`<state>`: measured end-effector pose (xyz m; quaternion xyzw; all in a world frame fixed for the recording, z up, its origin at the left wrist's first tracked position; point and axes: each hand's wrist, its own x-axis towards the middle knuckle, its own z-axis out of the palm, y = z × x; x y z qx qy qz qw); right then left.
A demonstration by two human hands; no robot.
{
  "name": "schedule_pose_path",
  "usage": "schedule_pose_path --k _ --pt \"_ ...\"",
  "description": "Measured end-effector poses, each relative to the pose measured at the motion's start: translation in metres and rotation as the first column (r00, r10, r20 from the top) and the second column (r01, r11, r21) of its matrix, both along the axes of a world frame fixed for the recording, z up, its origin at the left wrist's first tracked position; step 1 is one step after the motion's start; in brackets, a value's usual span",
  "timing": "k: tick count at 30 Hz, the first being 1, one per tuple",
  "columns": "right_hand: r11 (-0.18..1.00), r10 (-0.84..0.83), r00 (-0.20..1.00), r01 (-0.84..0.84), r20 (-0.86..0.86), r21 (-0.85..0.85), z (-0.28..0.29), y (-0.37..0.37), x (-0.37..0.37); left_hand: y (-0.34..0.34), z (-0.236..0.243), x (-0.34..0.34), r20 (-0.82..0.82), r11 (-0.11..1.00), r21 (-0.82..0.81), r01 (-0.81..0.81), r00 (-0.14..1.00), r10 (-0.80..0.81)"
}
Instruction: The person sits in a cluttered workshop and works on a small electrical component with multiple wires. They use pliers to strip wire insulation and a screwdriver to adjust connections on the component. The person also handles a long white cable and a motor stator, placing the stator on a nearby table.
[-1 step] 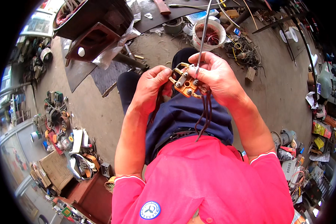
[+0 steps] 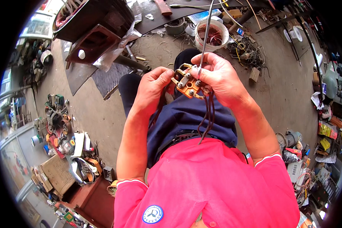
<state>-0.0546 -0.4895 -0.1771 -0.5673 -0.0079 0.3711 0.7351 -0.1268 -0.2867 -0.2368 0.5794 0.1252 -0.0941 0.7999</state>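
Fingers behind orange terminal block [image 2: 186,90] hidden; metal rod [image 2: 207,34] cut off up top. Left hand [image 2: 154,85] pinches block's edge, probably a lug; right hand [image 2: 225,80] grips opposite side, both angled inward.

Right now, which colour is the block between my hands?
The block is orange, shown in the head view.
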Motion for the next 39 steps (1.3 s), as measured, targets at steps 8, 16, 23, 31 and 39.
schedule_pose_path --k 8,16,23,31,39 --pt "0.883 -0.465 0.884 0.460 0.048 0.093 -0.019 -0.001 0.014 -0.037 0.023 -0.009 0.414 0.732 0.602 -0.320 0.909 0.057" --pt "0.863 -0.471 0.874 0.485 -0.124 0.145 -0.012 -0.002 0.007 -0.070 0.016 -0.003 0.106 0.963 0.263 -0.061 0.994 0.034" --pt "0.893 -0.368 0.890 0.419 -0.270 0.164 -0.016 -0.006 0.001 -0.066 0.031 -0.013 0.065 0.987 0.140 -0.076 0.996 0.068" --pt "0.903 -0.419 0.894 0.429 -0.159 0.034 -0.014 0.004 -0.002 -0.067 0.024 -0.012 0.042 0.982 0.188 -0.007 0.999 -0.001" --pt "0.902 -0.403 0.912 0.410 -0.076 0.137 -0.022 0.003 -0.004 -0.071 0.033 -0.009 0.106 0.991 0.131 0.005 0.994 -0.019"
